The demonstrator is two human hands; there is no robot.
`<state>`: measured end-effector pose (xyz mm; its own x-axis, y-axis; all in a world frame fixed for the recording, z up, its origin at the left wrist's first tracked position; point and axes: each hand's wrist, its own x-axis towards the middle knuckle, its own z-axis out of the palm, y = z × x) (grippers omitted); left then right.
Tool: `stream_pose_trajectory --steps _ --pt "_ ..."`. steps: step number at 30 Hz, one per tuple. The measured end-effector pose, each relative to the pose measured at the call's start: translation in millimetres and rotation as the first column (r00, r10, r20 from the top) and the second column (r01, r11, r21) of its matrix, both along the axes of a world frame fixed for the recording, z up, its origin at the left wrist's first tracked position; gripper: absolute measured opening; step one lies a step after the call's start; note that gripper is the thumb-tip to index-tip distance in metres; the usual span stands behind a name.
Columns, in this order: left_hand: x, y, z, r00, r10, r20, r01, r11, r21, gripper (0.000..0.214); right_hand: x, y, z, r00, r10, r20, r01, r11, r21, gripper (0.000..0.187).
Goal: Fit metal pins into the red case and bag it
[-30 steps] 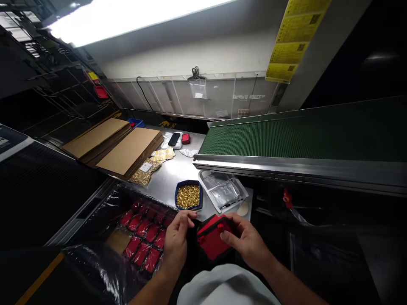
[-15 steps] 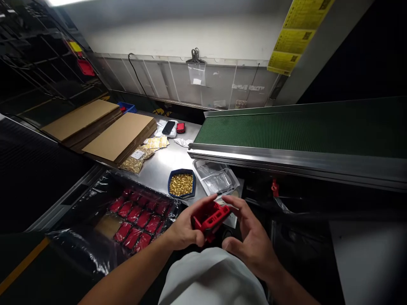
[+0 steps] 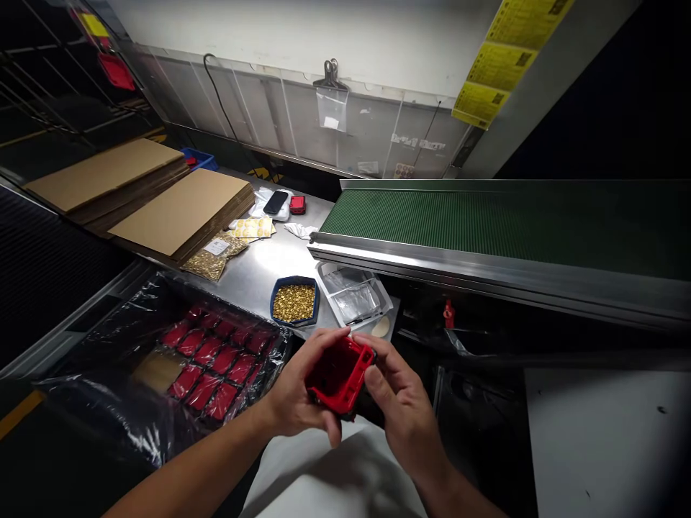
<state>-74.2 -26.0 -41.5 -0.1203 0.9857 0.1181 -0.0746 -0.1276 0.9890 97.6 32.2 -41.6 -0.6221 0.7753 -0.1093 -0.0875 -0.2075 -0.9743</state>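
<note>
A red plastic housing (image 3: 341,375) with black edges is held between my two hands in front of my lap, its hollow side tilted up towards me. My left hand (image 3: 299,385) wraps round its left side, the thumb below it. At the right edge, my right hand (image 3: 396,396) grips the housing with thumb and fingers. Just beyond the hands stands a blue bin (image 3: 294,301) full of small brass-coloured parts. To its right lies a white tray (image 3: 356,295) with clear plastic bags in it.
At left, a box lined with black plastic (image 3: 216,345) contains rows of red pieces. Cardboard stacks (image 3: 183,208), a bag of brass-coloured parts (image 3: 213,257), a phone (image 3: 276,202) and another red housing (image 3: 297,205) lie on the metal table. A green conveyor (image 3: 432,219) runs off right.
The housing has been turned so that its hollow interior faces me more. My right hand has closed in on its right edge. The view has shifted slightly.
</note>
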Motion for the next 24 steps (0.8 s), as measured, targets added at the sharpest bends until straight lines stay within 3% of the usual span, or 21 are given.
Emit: stream_pose_trajectory --steps 5,8,13,16,19,21,24 --pt "4.8 -2.5 -4.2 0.999 0.037 -0.025 -0.036 0.999 0.012 0.097 0.6 1.6 0.2 0.999 0.029 0.02 -0.031 0.993 0.116 0.055" --pt "5.2 -2.7 -12.9 0.997 0.06 -0.045 -0.056 0.996 0.074 0.096 -0.6 6.0 -2.5 0.999 -0.025 0.048 0.021 0.996 0.088 0.034" --pt "3.3 -0.6 -24.6 0.991 0.028 -0.133 -0.008 0.989 0.148 0.106 -1.8 7.1 0.7 1.0 0.002 0.023 -0.006 0.983 0.181 0.041" --pt "4.0 -1.8 -24.2 0.986 0.045 -0.163 -0.019 0.987 0.157 0.101 -4.6 15.0 -5.1 0.998 -0.043 0.044 0.036 0.988 0.148 0.03" --pt "3.4 -6.0 -23.4 0.997 0.037 -0.074 -0.032 0.997 0.064 0.103 -1.5 41.9 -43.2 0.97 -0.12 0.214 0.09 0.985 0.146 0.046" --pt "0.4 -10.2 -24.9 0.999 0.047 0.02 -0.047 0.998 -0.03 0.105 8.1 65.1 -87.5 0.874 -0.229 0.429 0.141 0.963 0.228 0.05" --pt "-7.2 -18.2 -31.4 0.987 0.102 0.123 -0.078 0.98 -0.182 0.101 30.4 86.8 -163.5 0.75 -0.281 0.598 0.141 0.952 0.27 0.048"
